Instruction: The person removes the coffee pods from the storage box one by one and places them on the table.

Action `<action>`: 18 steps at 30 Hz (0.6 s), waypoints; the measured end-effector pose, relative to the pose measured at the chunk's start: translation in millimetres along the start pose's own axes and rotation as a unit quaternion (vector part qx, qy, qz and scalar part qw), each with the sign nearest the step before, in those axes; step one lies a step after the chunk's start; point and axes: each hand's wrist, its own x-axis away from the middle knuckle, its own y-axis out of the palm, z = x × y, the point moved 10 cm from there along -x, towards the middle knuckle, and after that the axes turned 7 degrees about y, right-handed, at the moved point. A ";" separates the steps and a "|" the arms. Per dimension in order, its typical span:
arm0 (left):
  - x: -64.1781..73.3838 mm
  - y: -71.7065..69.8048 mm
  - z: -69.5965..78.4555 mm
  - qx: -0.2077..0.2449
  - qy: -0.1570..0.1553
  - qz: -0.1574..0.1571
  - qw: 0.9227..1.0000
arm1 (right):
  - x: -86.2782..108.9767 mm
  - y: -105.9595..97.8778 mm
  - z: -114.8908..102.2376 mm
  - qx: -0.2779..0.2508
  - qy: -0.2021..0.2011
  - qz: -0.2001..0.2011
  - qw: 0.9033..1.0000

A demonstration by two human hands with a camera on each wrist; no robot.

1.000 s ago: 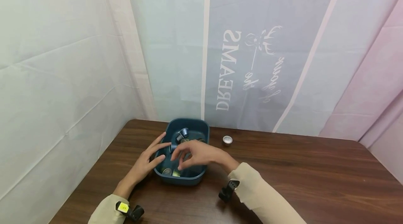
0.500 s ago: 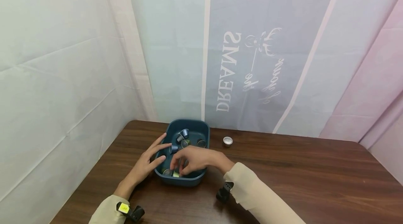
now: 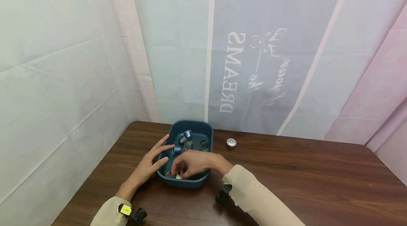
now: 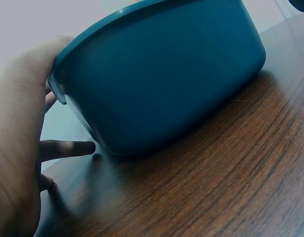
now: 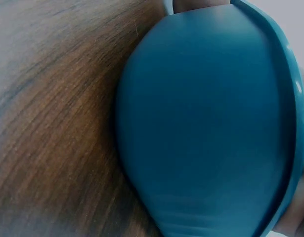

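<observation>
Left hand (image 3: 147, 164): spread along the bin (image 3: 187, 183), thumb and index finger reaching over its left rim
Right hand (image 3: 194, 163): inside the bin, fingers bent, tips about the light green capsule (image 3: 178, 176); cannot tell whether they pinch it
Bench (image 3: 305, 176): dark wood grain
Bin: blue, light green capsule at its near end
Silver capsule (image 3: 231, 142): on the bench, right of the bin

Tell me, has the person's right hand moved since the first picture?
Yes: judged against the blue bin, the right hand has moved down the head view, toward the bin's near rim.
</observation>
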 end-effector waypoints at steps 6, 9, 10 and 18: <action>-0.6 0.0 1.6 0.007 -0.002 0.002 1.000 | 0.4 2.8 -0.3 0.023 -0.001 -0.004 1.000; -1.0 0.3 4.0 0.009 0.001 0.001 1.000 | 0.5 4.0 -0.9 0.034 -0.004 -0.006 0.999; -1.0 0.3 4.5 0.009 0.002 0.001 1.000 | 0.5 4.1 -1.1 0.035 -0.004 -0.007 0.999; -1.4 -1.0 4.0 0.008 -0.001 0.001 1.000 | -0.2 3.5 -0.5 0.045 0.000 -0.008 0.999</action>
